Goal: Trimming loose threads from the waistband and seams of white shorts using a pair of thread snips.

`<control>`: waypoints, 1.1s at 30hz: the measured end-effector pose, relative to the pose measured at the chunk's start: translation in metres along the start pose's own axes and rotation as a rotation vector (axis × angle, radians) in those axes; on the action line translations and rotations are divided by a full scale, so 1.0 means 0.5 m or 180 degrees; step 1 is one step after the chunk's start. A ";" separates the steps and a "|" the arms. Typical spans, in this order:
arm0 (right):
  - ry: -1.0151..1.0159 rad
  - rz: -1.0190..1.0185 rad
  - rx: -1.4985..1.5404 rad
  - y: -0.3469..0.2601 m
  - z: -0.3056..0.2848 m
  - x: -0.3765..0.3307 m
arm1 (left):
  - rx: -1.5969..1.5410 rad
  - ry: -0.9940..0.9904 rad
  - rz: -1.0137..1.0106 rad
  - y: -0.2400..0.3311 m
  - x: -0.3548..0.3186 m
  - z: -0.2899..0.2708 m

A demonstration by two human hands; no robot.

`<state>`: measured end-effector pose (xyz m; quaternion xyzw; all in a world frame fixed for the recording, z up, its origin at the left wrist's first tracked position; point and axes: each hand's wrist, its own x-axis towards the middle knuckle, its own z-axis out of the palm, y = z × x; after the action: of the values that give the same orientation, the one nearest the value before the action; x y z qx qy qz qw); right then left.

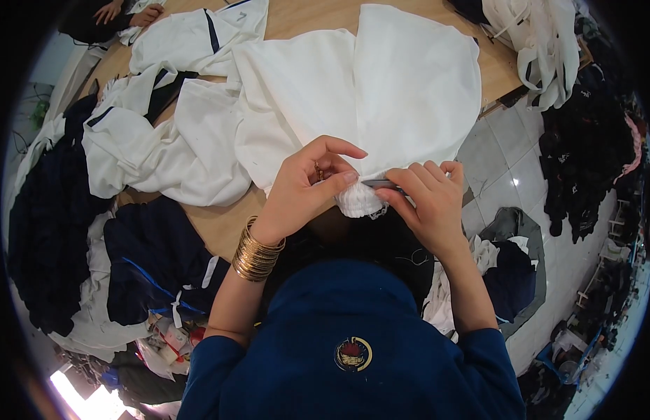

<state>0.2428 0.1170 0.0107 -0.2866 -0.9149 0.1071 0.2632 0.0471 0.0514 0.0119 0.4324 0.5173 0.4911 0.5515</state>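
A white garment (416, 84) is spread over the table's near edge, its narrow gathered end (358, 201) bunched toward me. My left hand (314, 178) pinches the cloth just above the gathers between thumb and fingers; its index finger arches above. My right hand (426, 199) is closed on a small grey metal tool (377, 183), slim like thread snips, whose tip lies against the gathered cloth close to my left thumb. Most of the tool is hidden by my right fingers. A loose frayed edge hangs below the gathers.
More white garments with dark stripes (171, 150) lie on the wooden table (209, 224) to the left. Dark blue clothes (157, 255) hang at its near left. Another person's hand (146, 15) rests at the far left. White cloth (542, 42) piles at the far right; a grey sack (538, 280) holds clothes.
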 end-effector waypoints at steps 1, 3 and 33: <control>0.0022 0.0149 0.0041 0.001 0.001 0.000 | -0.0018 -0.0011 -0.0010 -0.001 0.000 -0.002; 0.0044 0.0297 0.0083 0.005 0.000 -0.001 | -0.0034 -0.0022 -0.0018 -0.003 0.000 -0.003; 0.0053 0.0551 0.0346 -0.008 -0.003 -0.013 | -0.0284 -0.0134 -0.0038 -0.007 0.000 -0.005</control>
<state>0.2464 0.1098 0.0106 -0.3507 -0.8774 0.1765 0.2758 0.0448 0.0508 0.0083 0.4145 0.4857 0.5013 0.5839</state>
